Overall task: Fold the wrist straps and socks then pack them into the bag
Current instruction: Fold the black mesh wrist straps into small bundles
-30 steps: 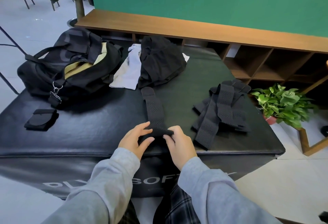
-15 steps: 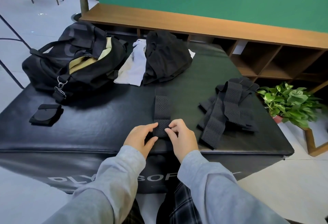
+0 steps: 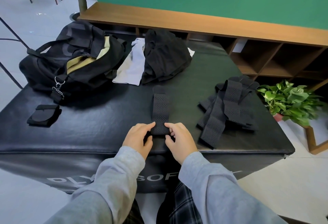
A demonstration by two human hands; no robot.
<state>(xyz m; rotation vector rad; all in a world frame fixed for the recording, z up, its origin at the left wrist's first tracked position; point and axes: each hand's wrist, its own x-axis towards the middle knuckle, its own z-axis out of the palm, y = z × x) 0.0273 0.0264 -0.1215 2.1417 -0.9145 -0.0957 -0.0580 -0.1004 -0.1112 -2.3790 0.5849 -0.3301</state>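
One wrist strap (image 3: 160,110) lies near the middle of the tabletop's (image 3: 88,135) front edge, its near end rolled and pinched between the left hand (image 3: 138,139) and right hand (image 3: 179,140). A folded strap (image 3: 43,115) sits by the left edge. A strap pile (image 3: 229,108) near the right edge and the socks (image 3: 130,67) beside the open bag (image 3: 71,64) remain unfolded; apparently nothing is packed.

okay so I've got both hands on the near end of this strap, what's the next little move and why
Probably keep rolling the near end away from you. Both hands, left hand and right hand, pinch the strap at its folded near end, while most of its length lies flat and unrolled toward the bag.
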